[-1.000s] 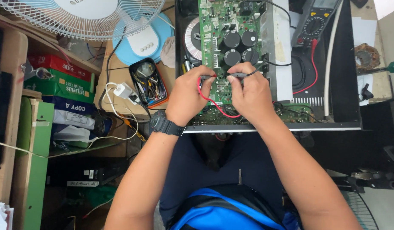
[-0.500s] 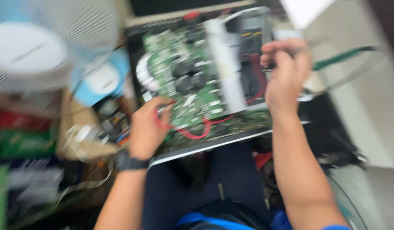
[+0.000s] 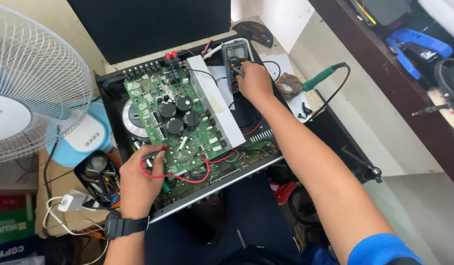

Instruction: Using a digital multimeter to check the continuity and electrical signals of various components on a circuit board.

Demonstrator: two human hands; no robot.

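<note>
My left hand [image 3: 138, 184] pinches the red-wired probe [image 3: 156, 156] against the green circuit board [image 3: 180, 122]; my right hand [image 3: 255, 83], fingers curled, touches the grey handheld multimeter [image 3: 237, 59], lying lengthwise beyond the board, nearest that hand.

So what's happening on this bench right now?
A person has an opened amplifier chassis in front of them. The left hand holds a red test lead against the green circuit board. The right hand is on the multimeter at the back. A soldering iron lies nearby.
</note>
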